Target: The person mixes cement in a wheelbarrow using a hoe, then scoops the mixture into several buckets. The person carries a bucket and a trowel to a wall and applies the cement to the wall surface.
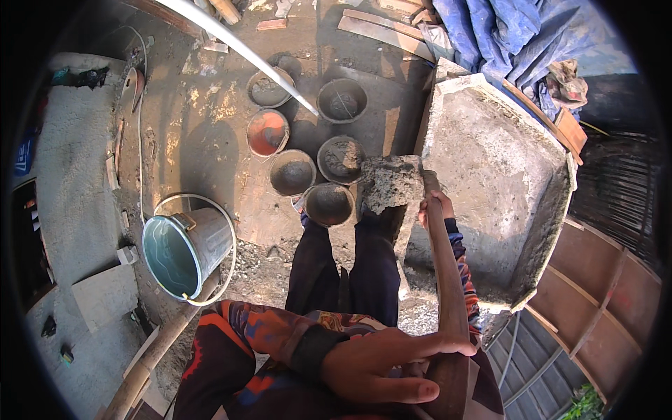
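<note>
Both hands hold a hoe (448,280) by its long wooden handle. My left hand (381,364) is closed around the handle near its close end, thumb and finger on either side of it. Farther along, my right hand (435,208) grips the handle just below the blade. Wet grey mortar (392,183) lies heaped on the blade, which is held between the trough and the buckets. Left of the blade stand a black bucket with mortar in it (343,162) and a dark bucket (329,205) near my feet. The grey-crusted mixing trough (504,133) is on the right.
More small buckets stand ahead, including an orange one (267,133) and a mortar-smeared one (342,100). A large pail of water (171,255) tilts at the left beside a bamboo pole (150,360). A white pole (245,52) slants overhead. Blue tarpaulin (497,35) lies behind the trough.
</note>
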{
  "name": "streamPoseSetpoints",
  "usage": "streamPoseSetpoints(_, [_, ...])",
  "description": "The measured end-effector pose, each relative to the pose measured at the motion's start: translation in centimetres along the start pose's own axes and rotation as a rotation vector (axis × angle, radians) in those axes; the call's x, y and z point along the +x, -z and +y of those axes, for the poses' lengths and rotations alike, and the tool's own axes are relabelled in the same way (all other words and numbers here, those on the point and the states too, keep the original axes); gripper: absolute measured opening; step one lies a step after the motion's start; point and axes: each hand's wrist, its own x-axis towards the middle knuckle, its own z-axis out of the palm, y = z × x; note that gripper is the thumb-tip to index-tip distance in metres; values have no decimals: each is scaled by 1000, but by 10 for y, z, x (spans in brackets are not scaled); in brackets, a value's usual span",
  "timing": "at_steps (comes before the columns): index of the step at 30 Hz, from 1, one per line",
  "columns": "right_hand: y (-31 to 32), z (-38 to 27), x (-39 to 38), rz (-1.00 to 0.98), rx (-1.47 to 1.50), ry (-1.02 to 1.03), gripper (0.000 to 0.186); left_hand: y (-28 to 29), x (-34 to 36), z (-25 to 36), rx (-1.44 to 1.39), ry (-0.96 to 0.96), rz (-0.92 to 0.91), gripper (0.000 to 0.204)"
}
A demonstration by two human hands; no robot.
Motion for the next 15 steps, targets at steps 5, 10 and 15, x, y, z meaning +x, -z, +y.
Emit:
streamPoseSetpoints(5, [-73,44,121,133,-102,84,28,61,-97,-12,-139,167,456,59])
streamPoseSetpoints(10, [-118,156,251,367,-173,306,29,143,-243,-98,-297,483,839,79])
streamPoseSetpoints(15, [-118,263,352,595,-165,533,17,275,-371,-307,-30,767,983,70])
